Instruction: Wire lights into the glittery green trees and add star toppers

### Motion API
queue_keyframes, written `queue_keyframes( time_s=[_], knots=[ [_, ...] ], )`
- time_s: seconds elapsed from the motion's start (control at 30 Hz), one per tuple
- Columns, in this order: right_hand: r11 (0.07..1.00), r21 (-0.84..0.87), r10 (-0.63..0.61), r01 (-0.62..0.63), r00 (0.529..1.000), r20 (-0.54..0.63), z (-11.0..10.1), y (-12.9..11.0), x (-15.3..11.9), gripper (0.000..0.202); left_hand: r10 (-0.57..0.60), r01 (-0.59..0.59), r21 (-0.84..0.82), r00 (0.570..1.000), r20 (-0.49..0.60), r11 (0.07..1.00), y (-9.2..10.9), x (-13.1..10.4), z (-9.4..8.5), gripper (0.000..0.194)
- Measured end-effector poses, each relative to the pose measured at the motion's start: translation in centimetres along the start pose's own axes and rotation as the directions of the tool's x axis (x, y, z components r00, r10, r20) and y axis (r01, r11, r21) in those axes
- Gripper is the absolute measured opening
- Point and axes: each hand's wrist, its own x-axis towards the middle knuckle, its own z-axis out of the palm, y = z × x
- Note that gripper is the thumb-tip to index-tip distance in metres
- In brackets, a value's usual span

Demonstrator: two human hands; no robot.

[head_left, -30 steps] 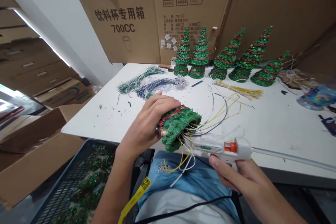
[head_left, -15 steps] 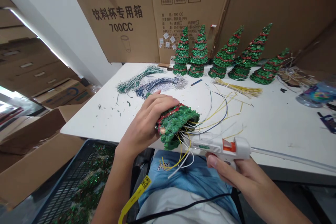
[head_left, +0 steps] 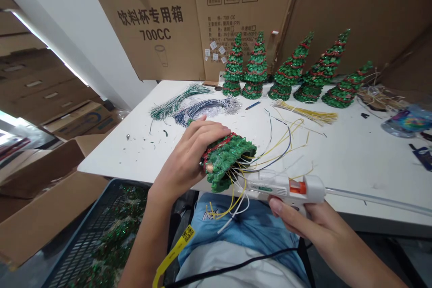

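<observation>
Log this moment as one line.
left hand: holds tilted Christmas tree | right hand: holds hot-glue gun | wires: trail from tree's open base

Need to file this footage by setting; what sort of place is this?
Probably a craft workshop: five green tree ornaments stand on the white table, bundles of thin strands lie there too, and the right hand holds a glue gun.

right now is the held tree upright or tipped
Tipped: the tree lies sideways in the left hand, open base toward the glue gun.

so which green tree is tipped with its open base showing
The tree in the left hand: it is tilted, its hollow base facing the glue gun, while the five trees at the back stand on their bases.
</observation>
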Motion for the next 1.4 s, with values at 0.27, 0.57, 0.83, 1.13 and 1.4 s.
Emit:
queue_keyframes(
  time_s=[0.27,0.57,0.83,1.13,1.4],
  knots=[
    [0.998,0.011,-0.063,0.063,0.997,0.049,-0.4,0.8,0.6,0.04,0.016,-0.016,-0.008,1.0,0.01,1.0,0.1,0.0,0.0,0.049],
    [0.999,0.005,-0.035,0.035,0.998,0.043,-0.2,0.6,0.5,0.047,0.002,-0.002,-0.012,1.0,0.008,1.0,0.1,-0.1,0.0,0.049],
    [0.999,0.033,-0.042,0.041,0.999,0.021,0.1,0.4,0.3,0.051,-0.004,0.004,0.001,1.0,0.0,1.0,0.0,-0.2,0.1,0.052],
    [0.997,0.024,-0.08,0.078,0.995,0.059,-0.7,0.7,0.7,0.056,-0.091,0.092,-0.009,0.995,0.027,0.996,-0.3,-0.4,0.0,0.056],
    [0.994,0.098,-0.067,0.055,0.989,0.128,-1.1,1.1,1.4,0.058,-0.325,0.322,-0.055,0.945,-0.034,0.945,-0.6,-1.0,0.2,0.079]
  ],
)
